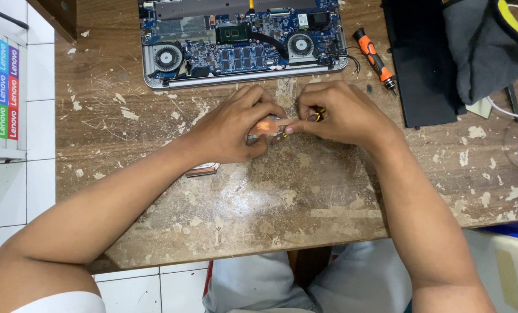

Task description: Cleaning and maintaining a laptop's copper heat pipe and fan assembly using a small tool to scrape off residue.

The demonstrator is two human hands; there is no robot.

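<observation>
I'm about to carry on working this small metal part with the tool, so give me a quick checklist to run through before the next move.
1. Left hand steadies the small metal part on the wooden table: ok.
2. Right hand grips the yellow-and-black tool: ok.
3. Tool tip seated on the part: cannot tell, fingers hide it.
4. Opened laptop clear of both hands: ok.
5. Orange screwdriver lies apart, to the right: ok.
6. Copper piece away from the wrist: not ok, partly under the left forearm.
</observation>
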